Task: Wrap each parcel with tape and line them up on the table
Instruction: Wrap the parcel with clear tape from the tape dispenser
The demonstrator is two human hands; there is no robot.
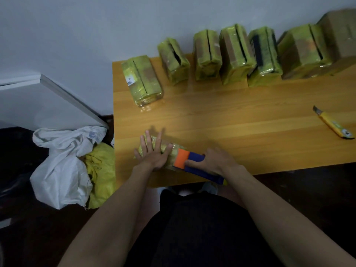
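Glossy taped parcel (174,151) under L hand (154,154)

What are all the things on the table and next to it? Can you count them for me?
Yellow-green tape-wrapped parcels in the back row: six, standing along the wall side of the table.
Big brown cardboard box: one, at the right end of that row.
Yellow-green wrapped parcel under the hands: one, near the front edge.
Blue and orange tape dispenser: one, lying against that parcel.
Yellow utility knife: one, right side of the table.
Orange-brown wooden table: one.
White plastic sack: one, on the floor to the left.
Yellow bag: one, beside the white sack.
Left hand: flat on the parcel, fingers spread.
Right hand: holding the dispenser.
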